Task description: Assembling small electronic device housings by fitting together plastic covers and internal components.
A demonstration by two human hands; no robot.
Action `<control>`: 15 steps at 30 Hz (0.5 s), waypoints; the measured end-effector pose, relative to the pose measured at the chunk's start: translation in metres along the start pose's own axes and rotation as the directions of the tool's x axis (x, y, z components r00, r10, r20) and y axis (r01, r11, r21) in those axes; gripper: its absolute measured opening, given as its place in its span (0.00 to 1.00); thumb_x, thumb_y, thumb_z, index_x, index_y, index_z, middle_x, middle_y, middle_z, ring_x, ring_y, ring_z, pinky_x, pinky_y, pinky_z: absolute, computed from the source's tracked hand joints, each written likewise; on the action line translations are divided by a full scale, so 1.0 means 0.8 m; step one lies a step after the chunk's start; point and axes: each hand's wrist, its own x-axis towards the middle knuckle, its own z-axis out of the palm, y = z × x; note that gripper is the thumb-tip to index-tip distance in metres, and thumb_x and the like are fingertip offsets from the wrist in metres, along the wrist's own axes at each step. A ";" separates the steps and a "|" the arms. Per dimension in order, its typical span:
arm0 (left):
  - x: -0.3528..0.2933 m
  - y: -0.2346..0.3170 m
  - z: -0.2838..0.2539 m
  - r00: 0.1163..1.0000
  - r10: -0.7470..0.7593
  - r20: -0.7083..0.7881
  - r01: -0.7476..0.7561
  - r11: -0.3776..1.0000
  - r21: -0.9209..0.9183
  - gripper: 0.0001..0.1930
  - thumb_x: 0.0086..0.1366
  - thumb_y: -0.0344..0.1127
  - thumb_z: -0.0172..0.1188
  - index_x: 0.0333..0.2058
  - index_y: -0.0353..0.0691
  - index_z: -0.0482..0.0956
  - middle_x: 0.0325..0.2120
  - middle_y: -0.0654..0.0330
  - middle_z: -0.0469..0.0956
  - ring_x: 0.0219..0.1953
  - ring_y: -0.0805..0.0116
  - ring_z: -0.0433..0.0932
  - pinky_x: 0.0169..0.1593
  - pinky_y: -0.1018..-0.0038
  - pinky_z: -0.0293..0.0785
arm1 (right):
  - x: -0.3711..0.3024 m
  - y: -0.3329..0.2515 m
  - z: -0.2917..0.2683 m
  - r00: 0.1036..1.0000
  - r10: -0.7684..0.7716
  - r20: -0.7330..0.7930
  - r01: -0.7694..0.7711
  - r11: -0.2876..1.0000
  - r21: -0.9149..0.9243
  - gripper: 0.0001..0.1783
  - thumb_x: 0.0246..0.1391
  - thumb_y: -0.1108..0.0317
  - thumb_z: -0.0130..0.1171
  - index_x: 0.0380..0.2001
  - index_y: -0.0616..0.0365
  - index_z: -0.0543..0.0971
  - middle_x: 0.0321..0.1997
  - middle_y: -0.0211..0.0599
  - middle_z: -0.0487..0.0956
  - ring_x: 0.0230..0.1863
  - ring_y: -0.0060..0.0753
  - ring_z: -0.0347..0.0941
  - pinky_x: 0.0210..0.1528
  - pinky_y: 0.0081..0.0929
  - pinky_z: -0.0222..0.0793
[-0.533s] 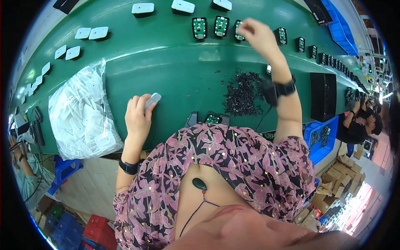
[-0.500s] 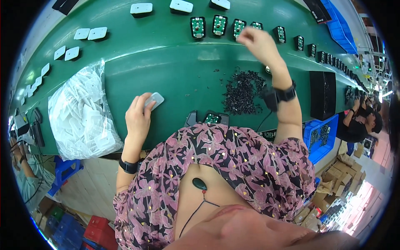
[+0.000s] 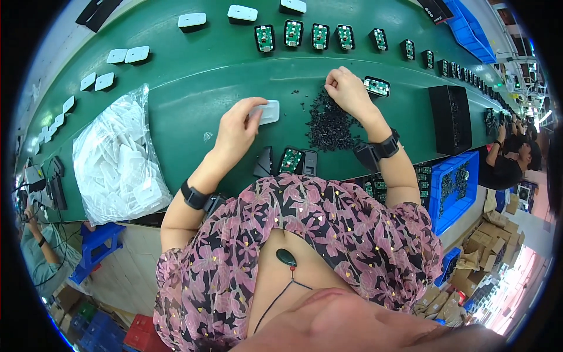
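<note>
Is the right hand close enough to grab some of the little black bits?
Probably yes: the right hand rests at the top edge of the pile of black bits, with nothing between them.

Two hands: left hand, right hand. One plastic bag of white covers, one pile of small black parts, one black box.

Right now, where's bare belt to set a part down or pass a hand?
Free: the green belt between the bag of white covers and the left hand, and the strip between the row of circuit boards and both hands. Crowded: around the pile of small black parts under the right hand, and the near edge.
</note>
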 end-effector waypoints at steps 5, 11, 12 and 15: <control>0.020 0.007 0.022 0.989 0.129 -0.071 -0.127 0.991 0.031 0.05 0.62 0.26 0.58 0.37 0.37 0.78 0.28 0.54 0.75 0.24 0.63 0.75 0.29 0.71 0.71 | -0.008 -0.052 0.000 0.974 0.142 0.176 -0.226 0.589 0.776 0.07 0.55 0.72 0.61 0.35 0.61 0.74 0.31 0.28 0.75 0.33 0.16 0.72 0.34 0.15 0.68; 0.024 0.020 0.028 0.959 0.269 -0.094 -0.248 0.950 0.190 0.10 0.59 0.28 0.62 0.40 0.39 0.77 0.30 0.54 0.74 0.29 0.53 0.77 0.30 0.64 0.74 | -0.020 -0.114 0.006 0.988 0.121 0.095 -0.114 0.161 0.980 0.10 0.56 0.73 0.61 0.38 0.62 0.72 0.31 0.31 0.77 0.31 0.18 0.74 0.33 0.16 0.69; 0.024 0.022 0.027 0.952 0.280 -0.119 -0.253 0.946 0.204 0.10 0.58 0.28 0.62 0.40 0.40 0.77 0.30 0.54 0.74 0.29 0.54 0.77 0.30 0.64 0.74 | -0.020 -0.117 0.010 0.987 0.137 0.085 -0.106 0.152 0.983 0.07 0.56 0.72 0.62 0.36 0.60 0.75 0.28 0.28 0.77 0.31 0.17 0.72 0.33 0.14 0.67; 0.025 0.019 0.027 0.920 0.355 -0.166 -0.311 0.919 0.241 0.09 0.58 0.26 0.62 0.38 0.39 0.78 0.27 0.56 0.73 0.26 0.58 0.75 0.27 0.67 0.72 | -0.021 -0.126 0.018 0.987 0.131 0.094 -0.117 0.183 0.976 0.06 0.56 0.71 0.63 0.33 0.59 0.75 0.28 0.26 0.76 0.29 0.15 0.70 0.31 0.13 0.64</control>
